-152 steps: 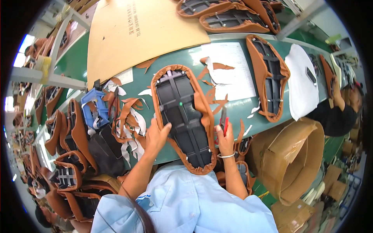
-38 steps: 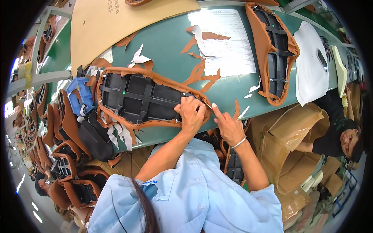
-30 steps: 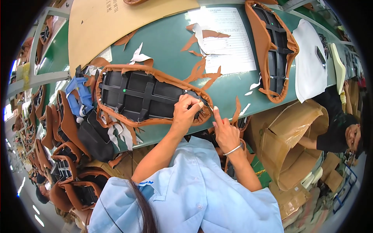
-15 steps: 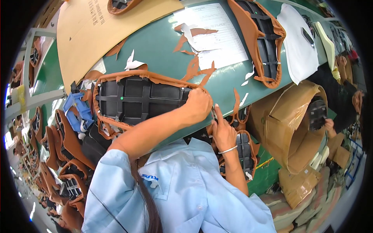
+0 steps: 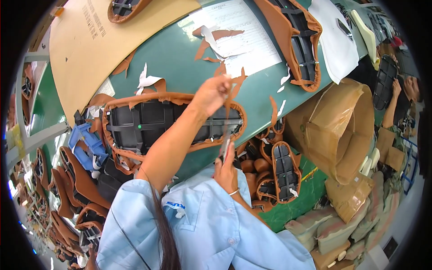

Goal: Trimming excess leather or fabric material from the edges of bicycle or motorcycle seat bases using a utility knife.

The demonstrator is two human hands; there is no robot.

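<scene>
On the green table [image 5: 166, 67], we judge the panel [image 5: 159, 118] stiff-framed, soft-edged, best held by its rim [image 5: 168, 96]; our left hand [image 5: 212, 95] pinches a brown strip [image 5: 227, 112], our right hand [image 5: 227, 173] wraps a tool [image 5: 225, 148].

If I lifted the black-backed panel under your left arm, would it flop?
The panel would probably stay stiff, since raised ribs cross its back. Its brown cover may give a little where it wrinkles along the edge. It seems unlikely to roll, being long and broad on the green table.
</scene>
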